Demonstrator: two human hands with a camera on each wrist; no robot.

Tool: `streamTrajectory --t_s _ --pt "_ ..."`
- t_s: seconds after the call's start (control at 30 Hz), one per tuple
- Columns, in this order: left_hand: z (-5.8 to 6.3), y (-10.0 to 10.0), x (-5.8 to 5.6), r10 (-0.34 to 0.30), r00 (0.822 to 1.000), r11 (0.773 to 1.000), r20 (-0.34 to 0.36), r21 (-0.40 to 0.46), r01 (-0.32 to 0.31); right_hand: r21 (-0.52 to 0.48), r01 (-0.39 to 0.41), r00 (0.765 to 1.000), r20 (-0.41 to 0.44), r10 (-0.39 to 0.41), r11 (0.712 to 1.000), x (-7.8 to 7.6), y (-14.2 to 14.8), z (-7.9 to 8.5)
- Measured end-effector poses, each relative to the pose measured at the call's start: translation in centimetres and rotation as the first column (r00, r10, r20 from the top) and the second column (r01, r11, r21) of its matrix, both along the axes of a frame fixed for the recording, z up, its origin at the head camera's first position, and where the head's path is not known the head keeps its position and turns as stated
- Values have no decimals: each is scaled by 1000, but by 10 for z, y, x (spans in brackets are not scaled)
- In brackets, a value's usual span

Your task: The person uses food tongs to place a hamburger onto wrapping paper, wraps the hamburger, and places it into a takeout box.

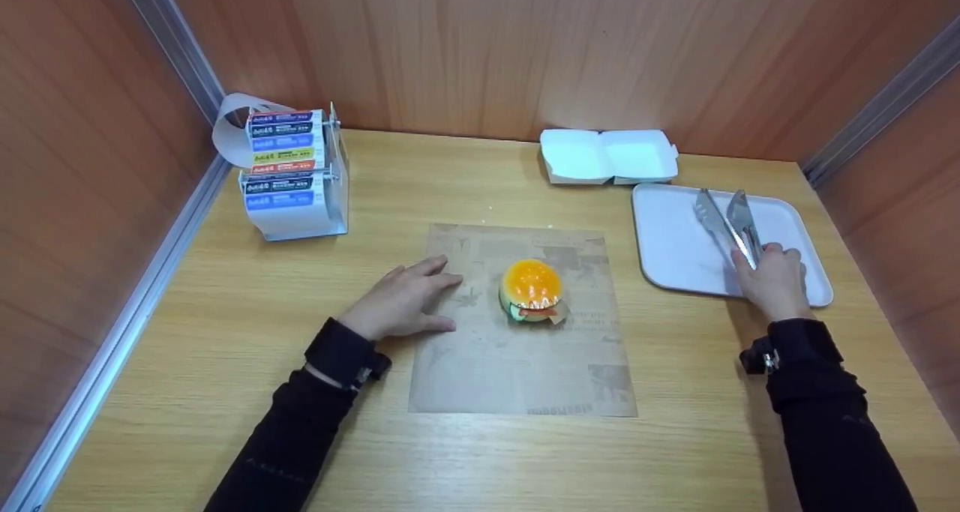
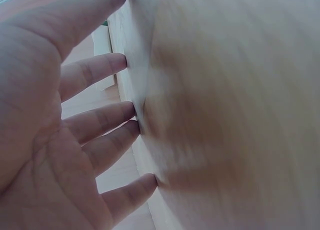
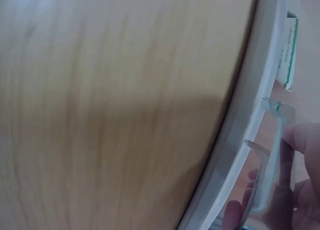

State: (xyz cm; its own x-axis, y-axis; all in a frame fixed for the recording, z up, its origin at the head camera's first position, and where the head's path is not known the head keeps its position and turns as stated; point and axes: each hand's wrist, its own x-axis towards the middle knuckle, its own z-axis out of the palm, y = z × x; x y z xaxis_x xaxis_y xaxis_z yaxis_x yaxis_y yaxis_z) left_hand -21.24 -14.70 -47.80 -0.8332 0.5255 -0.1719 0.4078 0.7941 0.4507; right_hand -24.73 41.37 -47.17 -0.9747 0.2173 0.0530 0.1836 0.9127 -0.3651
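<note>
On a sheet of brown printed wrapping paper (image 1: 517, 373) sits a toy-like burger (image 1: 532, 287) with a glossy orange bun, green and red layers. My left hand (image 1: 401, 302) lies over the paper's left edge, fingers spread; in the left wrist view its fingertips (image 2: 120, 61) touch the surface and it holds nothing. At the right, my right hand (image 1: 776, 283) grips metal tongs (image 1: 739, 227) by the handle end over a white tray (image 1: 667, 253). The tongs' tips point away from me and stand apart. Part of the tongs shows in the right wrist view.
An opened white takeaway box (image 1: 574, 157) stands behind the tray. At the back left is a label dispenser (image 1: 292, 205) with several rolls of coloured labels. Wood-grain panels (image 1: 450, 47) enclose the table (image 1: 300, 279) at the back and both sides.
</note>
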Motion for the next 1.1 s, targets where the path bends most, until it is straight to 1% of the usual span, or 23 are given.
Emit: streamTrajectory --t_s 0.17,0.27,0.43,0.57,0.67,0.77,0.83,0.87,0.9,0.93,1.0,1.1 --pt "-2 0 1 -2 1000 1000 -1 1 2 -17 38 997 65 -37 999 0 2 -4" --pt "-2 -1 1 0 1000 1000 3 -3 0 -30 50 996 74 -47 998 -1 1 -5" --pt "-3 -2 1 7 1000 1000 16 -4 -7 -19 30 997 77 -28 999 0 -3 -5" --pt "-1 -4 1 13 1000 1000 7 -9 -12 2 7 996 85 -8 1000 4 -11 1" --pt "1 -3 -1 10 1000 1000 4 -11 -10 25 6 999 38 -7 1000 11 -20 9" --pt "2 -1 -3 7 1000 1000 11 -14 -7 13 -16 999 -29 17 1000 22 -40 20" --pt "2 -1 -3 5 1000 1000 14 -18 -5 -6 -88 992 -92 87 996 33 -57 26" --pt "1 0 -3 4 1000 1000 14 -19 -4 -16 -136 985 -108 133 991 39 -67 28" --pt "1 0 -3 2 1000 1000 11 -19 -2 -15 -191 974 -125 188 981 45 -77 31" --pt "0 0 -2 -3 1000 1000 3 -14 3 -17 -250 962 -121 246 968 51 -87 33" --pt "-1 0 -2 -13 1000 1000 -18 -2 13 -23 -363 930 -77 360 932 65 -107 37" --pt "-2 -1 -2 -26 999 1000 -43 10 26 -18 -497 868 21 497 868 85 -133 38"
